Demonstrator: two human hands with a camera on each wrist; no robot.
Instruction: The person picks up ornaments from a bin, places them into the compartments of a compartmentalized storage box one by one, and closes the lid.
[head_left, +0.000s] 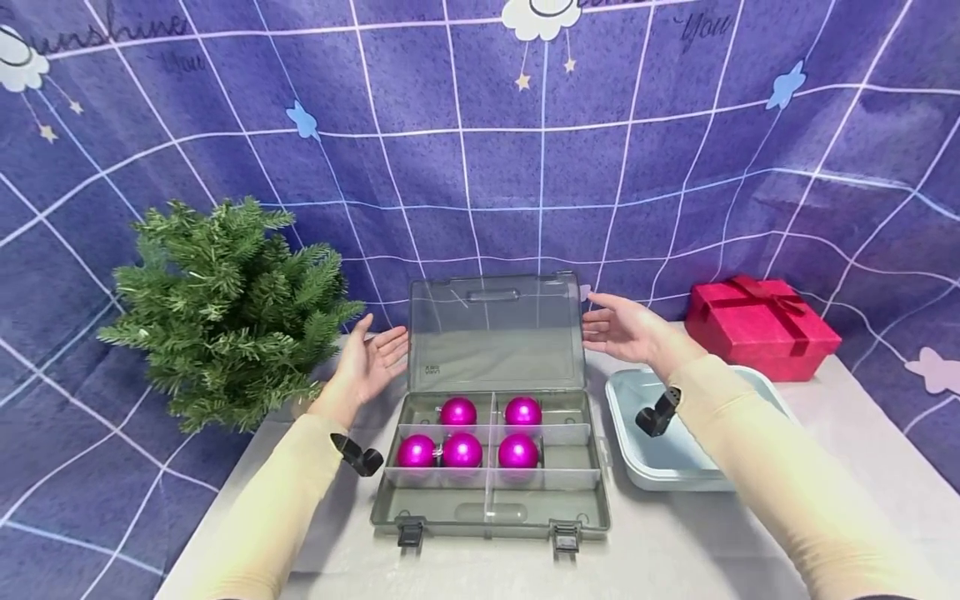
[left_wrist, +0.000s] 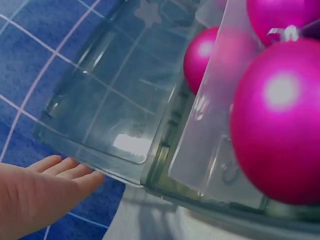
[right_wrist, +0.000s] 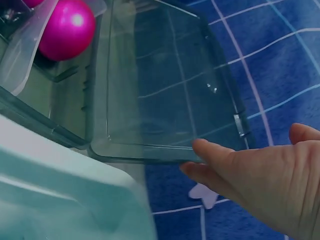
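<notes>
Lid print [head_left: 432,370] too small to read, tub [head_left: 619,421] pt hidden

Head view: R sleeve [head_left: 776,467] hides pt of tub; btm edge crops both it, L sleeve [head_left: 273,508] & worktop [head_left: 525,579]. Top edge cuts cloth [head_left: 420,183] lettering. L wrist view: big ball [left_wrist: 282,125] cut off by rt edge, L hand [left_wrist: 42,197] by left edge; farther ball [left_wrist: 197,57] pt veiled by cloudy divider [left_wrist: 202,130]. R wrist view: tub runs off left & btm edges, R hand [right_wrist: 267,180] off rt edge.

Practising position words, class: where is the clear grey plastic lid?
In the head view, the lid stands open at centre, behind its clear grey compartment box, between left hand and right hand.
</notes>
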